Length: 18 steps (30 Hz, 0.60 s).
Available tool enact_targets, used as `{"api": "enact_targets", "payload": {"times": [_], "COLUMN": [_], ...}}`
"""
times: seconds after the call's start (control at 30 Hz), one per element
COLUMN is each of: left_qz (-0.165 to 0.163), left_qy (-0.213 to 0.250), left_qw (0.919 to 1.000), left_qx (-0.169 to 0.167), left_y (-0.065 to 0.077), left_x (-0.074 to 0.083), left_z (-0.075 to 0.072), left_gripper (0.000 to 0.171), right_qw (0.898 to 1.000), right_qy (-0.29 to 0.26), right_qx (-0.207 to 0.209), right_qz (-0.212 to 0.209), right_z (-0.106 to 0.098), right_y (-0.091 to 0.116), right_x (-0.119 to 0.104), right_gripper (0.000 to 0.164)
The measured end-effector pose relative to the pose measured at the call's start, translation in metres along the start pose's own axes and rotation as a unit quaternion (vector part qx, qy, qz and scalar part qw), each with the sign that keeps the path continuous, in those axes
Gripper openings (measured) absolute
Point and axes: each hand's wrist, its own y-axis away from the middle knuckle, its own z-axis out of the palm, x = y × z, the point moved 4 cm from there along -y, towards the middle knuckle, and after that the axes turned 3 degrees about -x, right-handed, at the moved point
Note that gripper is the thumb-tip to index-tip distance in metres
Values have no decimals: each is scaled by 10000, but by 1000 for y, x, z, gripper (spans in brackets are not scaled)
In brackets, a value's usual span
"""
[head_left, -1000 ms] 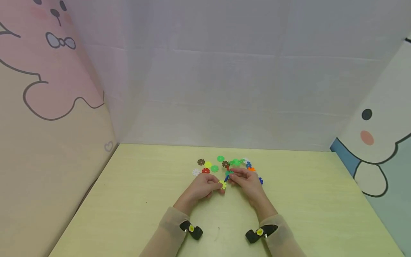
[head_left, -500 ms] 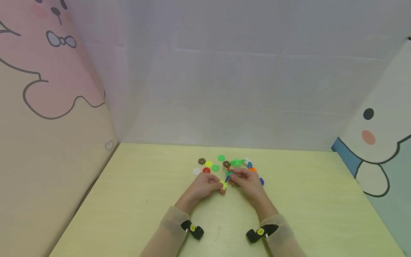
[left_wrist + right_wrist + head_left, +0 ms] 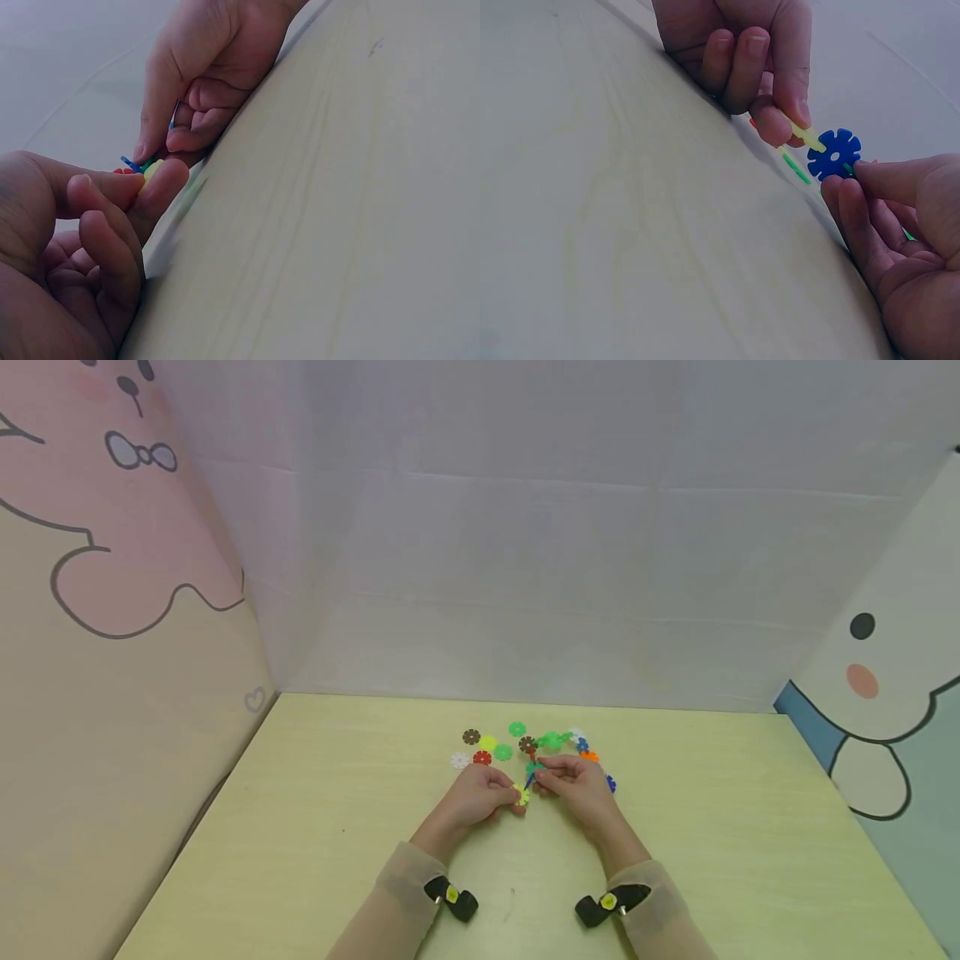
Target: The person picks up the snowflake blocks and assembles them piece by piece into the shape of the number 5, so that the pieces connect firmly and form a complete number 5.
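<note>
My left hand (image 3: 472, 797) pinches a yellow notched plastic disc (image 3: 521, 794) between thumb and forefinger. A blue notched disc (image 3: 829, 162) meets the yellow one edge to edge, its slots showing in the right wrist view. Thumb and fingers of my right hand (image 3: 581, 789) pinch a teal-green disc (image 3: 532, 769) beside the blue one. Beyond it come a red disc (image 3: 532, 752) seen edge-on and a brown disc (image 3: 527, 744), in line with the held ones. In the left wrist view the fingers of both hands cover most of these pieces.
Loose discs lie behind my left hand: white (image 3: 459, 761), red (image 3: 482, 758), brown (image 3: 471, 737), yellow (image 3: 488, 743) and green (image 3: 503, 752). A curved row of discs, including green (image 3: 552, 741), orange (image 3: 590, 757) and blue (image 3: 611, 784), runs behind my right hand. Walls stand around the tabletop (image 3: 360, 760).
Both hands keep their pinch on the same discs. The joined pieces between them have shifted very slightly toward me, along with the right fingertips; the loose discs lie where they were.
</note>
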Motion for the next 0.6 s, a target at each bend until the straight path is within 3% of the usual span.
{"api": "enact_targets", "payload": {"times": [0.6], "left_qz": [39], "left_qy": [162], "left_qw": [9998], "left_qx": [119], "left_y": [-3], "left_x": [-5], "left_z": [-2], "left_gripper": [7], "right_qw": [10000], "right_qy": [-74], "right_qx": [24], "right_qz": [53], "right_z": [2], "right_y": [0], "right_x": [1], "right_gripper": [28]}}
